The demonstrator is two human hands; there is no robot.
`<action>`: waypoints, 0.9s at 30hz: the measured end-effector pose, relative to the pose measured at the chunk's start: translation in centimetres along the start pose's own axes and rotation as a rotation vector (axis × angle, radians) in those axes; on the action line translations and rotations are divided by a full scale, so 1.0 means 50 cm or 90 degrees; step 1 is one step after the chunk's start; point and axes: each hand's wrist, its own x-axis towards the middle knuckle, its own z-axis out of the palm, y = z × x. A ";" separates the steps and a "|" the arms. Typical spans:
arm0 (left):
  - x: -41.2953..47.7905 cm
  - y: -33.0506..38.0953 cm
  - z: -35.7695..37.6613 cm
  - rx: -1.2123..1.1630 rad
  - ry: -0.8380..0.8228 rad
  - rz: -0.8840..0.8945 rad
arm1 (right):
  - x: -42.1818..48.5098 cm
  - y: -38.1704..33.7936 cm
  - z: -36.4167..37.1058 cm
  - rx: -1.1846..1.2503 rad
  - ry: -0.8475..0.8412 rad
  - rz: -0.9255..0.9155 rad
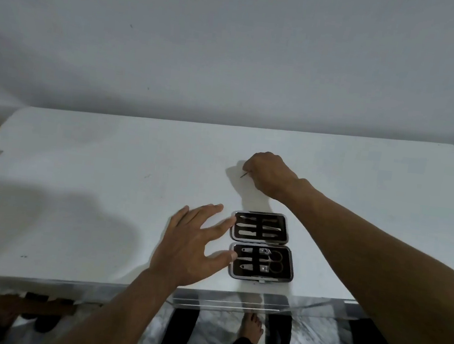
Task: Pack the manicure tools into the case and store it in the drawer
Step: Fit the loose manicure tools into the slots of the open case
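Observation:
An open manicure case [262, 246] with a dark lining lies flat on the white table [105, 186] near its front edge. Several metal tools sit in both halves, among them scissors [276, 262] and clippers. My left hand [193, 245] hovers just left of the case, fingers spread, thumb and index tips touching its left edge. Beyond the case, my right hand [269, 174] rests on the table with its fingers pinched on a thin metal tool [243, 175]; only the tip pokes out to the left.
A clear acrylic drawer or shelf [233, 304] shows under the table's front edge, right below the case. A grey wall stands behind the table. Below are a bare foot [252, 326], dark shoes and a brown wooden bar at the lower left.

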 end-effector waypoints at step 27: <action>0.004 0.001 -0.002 -0.006 0.002 -0.012 | 0.020 0.001 -0.024 0.232 -0.066 0.193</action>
